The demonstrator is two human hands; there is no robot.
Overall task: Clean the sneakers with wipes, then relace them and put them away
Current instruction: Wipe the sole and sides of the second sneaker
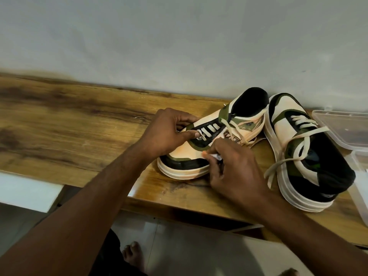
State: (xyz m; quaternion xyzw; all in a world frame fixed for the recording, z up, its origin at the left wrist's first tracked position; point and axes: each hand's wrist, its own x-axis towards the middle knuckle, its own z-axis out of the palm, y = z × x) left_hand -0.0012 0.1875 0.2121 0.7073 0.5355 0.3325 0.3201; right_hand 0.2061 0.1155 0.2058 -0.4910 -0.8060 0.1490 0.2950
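Two cream, green and black sneakers stand on a wooden table [69, 120]. The left sneaker [201, 154] points its toe toward me. My left hand [167, 132] grips its toe side, thumb and finger pinching the cream lace [201, 136] at the lowest eyelets. My right hand [235, 172] rests against the shoe's right side and pinches the lace's tip [216, 156]. The right sneaker [302, 156] stands beside it with its heel toward me, and its cream lace hangs loose over its side.
A clear plastic box lid [346, 128] and a clear container [360, 176] sit at the right edge of the table. A grey wall rises behind the table. Below the table edge are a tiled floor and my bare feet [133, 253].
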